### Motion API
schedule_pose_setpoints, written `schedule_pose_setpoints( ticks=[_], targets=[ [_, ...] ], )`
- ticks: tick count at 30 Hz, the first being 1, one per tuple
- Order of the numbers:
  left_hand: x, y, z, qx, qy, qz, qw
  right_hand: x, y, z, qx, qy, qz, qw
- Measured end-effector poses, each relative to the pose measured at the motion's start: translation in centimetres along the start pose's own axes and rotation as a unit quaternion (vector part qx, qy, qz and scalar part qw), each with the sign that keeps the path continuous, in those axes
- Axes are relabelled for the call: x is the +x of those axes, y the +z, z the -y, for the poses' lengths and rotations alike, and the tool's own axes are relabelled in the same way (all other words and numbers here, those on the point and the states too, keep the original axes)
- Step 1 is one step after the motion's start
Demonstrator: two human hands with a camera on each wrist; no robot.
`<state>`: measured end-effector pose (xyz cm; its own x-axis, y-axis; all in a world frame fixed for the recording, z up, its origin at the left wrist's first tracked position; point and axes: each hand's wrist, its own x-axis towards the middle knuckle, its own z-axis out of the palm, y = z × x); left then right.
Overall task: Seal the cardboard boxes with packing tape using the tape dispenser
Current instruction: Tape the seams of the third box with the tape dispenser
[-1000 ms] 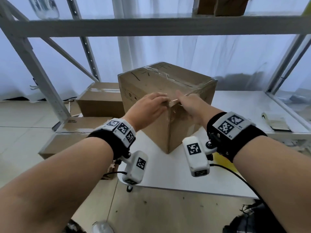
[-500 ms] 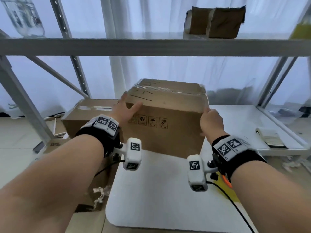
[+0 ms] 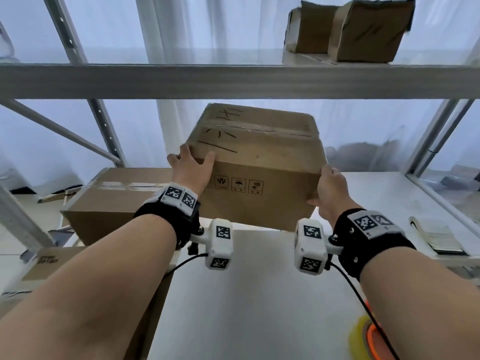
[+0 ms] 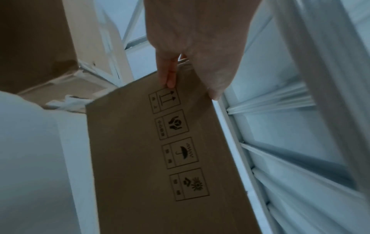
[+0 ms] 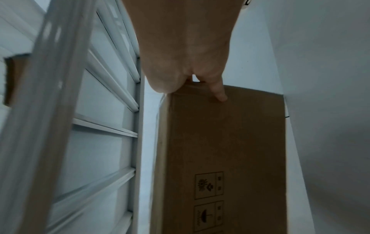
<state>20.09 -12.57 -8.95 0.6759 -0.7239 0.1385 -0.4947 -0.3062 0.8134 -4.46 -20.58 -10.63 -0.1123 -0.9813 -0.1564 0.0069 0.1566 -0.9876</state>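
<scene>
A brown cardboard box [image 3: 270, 201] with tape along its top seam hangs tilted above the white table [image 3: 259, 294]. My left hand [image 3: 191, 167] grips its upper left corner, thumb on the top edge. My right hand [image 3: 328, 190] grips its right edge lower down. In the left wrist view my thumb [image 4: 170, 76] presses the box's printed face [image 4: 160, 158]. In the right wrist view a finger [image 5: 220, 95] lies on the box face [image 5: 220, 142]. The tape dispenser [image 3: 368, 339], orange with a yellow roll, lies at the table's near right, partly cut off.
A grey shelf beam [image 3: 233, 79] crosses just above the box, with two small boxes [image 3: 350, 32] on the shelf over it. A taped box [image 3: 109, 203] stands to the left, a flat one [image 3: 46, 263] below it. A notebook [image 3: 439, 237] lies at the right.
The box turned from corner-on to face-on, my hands shifted from its top corner to its two sides, and it has risen off the table toward the shelf beam.
</scene>
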Motion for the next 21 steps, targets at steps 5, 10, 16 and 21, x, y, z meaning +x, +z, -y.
schedule_pose_setpoints(
  ticks=[5, 10, 16, 21],
  targets=[
    [2.7, 3.9, 3.9, 0.021, -0.025, 0.054, 0.998, 4.0, 2.4, -3.4, 0.013, -0.025, 0.017, 0.999],
    [2.7, 6.2, 7.6, 0.066, -0.053, 0.080, 0.993, 7.1, 3.5, -6.6, -0.080, -0.008, 0.034, 0.996],
    [2.4, 7.3, 8.8, 0.160, -0.071, 0.137, 0.975, 7.7, 4.7, -9.2, -0.214, 0.016, 0.028, 0.976],
    [0.1, 5.5, 6.2, 0.200, -0.056, 0.143, 0.968, 4.1, 4.1, -7.2, -0.289, -0.021, 0.051, 0.956]
  ],
)
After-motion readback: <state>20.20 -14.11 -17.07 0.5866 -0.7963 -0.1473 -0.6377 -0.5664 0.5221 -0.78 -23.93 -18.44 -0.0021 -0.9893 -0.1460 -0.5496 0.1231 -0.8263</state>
